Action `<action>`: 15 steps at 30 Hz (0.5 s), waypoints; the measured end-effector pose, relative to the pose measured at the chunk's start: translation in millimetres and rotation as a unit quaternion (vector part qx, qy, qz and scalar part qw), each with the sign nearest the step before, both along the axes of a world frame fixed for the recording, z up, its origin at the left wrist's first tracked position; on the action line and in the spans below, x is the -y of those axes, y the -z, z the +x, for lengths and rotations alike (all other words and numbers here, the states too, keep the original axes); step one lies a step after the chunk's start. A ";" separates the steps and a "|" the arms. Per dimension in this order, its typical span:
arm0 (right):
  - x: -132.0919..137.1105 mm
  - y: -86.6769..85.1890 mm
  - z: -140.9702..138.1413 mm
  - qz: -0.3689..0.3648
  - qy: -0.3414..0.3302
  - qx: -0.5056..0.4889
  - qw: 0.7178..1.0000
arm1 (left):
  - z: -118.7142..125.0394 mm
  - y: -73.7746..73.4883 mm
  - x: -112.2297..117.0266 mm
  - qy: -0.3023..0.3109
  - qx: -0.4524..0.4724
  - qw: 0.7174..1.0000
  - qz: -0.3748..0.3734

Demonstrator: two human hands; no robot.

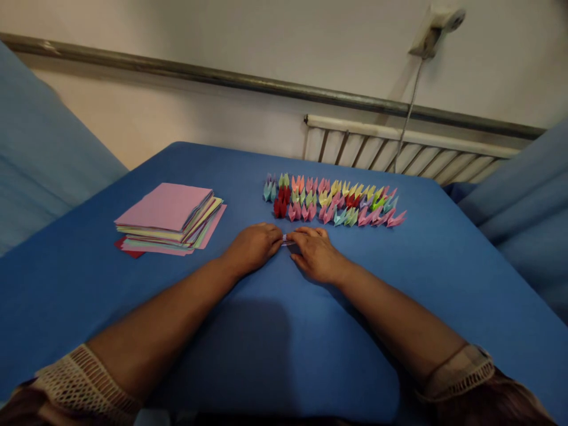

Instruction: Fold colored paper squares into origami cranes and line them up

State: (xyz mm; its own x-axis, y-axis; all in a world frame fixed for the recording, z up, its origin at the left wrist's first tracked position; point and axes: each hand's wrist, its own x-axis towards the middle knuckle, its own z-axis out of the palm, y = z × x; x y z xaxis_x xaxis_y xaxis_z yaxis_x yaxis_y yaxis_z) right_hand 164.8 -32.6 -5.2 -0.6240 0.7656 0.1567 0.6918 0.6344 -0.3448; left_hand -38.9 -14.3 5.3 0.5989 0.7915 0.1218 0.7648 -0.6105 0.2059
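Between my hands, a small folded piece of pale purple paper (286, 239) lies on the blue table, mostly hidden under my fingers. My left hand (256, 247) is closed, its fingertips pressing the paper's left end. My right hand (316, 253) presses on the right end, with the thumb a little apart below the fingers. Just beyond my hands stand rows of folded paper cranes (337, 204) in pink, red, yellow, green and blue. To the left lies a stack of square coloured paper (164, 207), with a pink sheet on top.
The blue table (346, 355) reaches to the wall. Behind it are a radiator (377, 133), a horizontal pipe (248, 83) and a wall socket (432, 35) with a hanging cord. Blue curtains (39, 130) hang at both sides.
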 end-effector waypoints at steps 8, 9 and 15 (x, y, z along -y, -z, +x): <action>0.7 4.4 1.7 0.020 -0.016 -0.002 1.000 | 2.8 4.5 -5.9 -0.072 0.065 0.995 -0.039; 1.0 4.7 1.5 0.024 -0.016 0.001 1.000 | 3.1 5.0 -6.1 -0.080 0.069 0.994 -0.040; 2.2 3.7 0.5 0.026 -0.015 0.020 0.999 | 3.5 9.1 -5.1 -0.086 0.087 0.992 -0.037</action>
